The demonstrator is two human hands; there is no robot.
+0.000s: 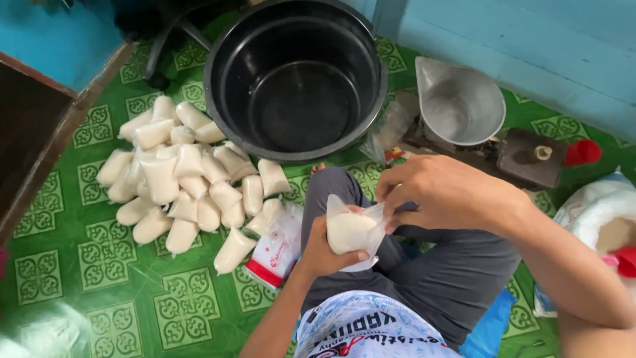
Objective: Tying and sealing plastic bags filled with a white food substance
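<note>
1. Currently: left hand [324,248] cups a small clear bag [351,232] of white grains over the lap; right hand [440,192] fingers pinch its open top.
2. Risk: top slips from the pinch, grains spill.
3. Bag looks plump, loose-necked. Pile of filled bags [189,182] on floor mat [106,265], left of black tub [295,76].

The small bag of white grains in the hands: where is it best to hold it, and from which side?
Grip the bag around its filled lower part, from below and the left, as the left hand cups it now. That part is plump and firm. The top is loose, empty plastic, so it is probably better pinched from above, where the right hand has it.
</note>
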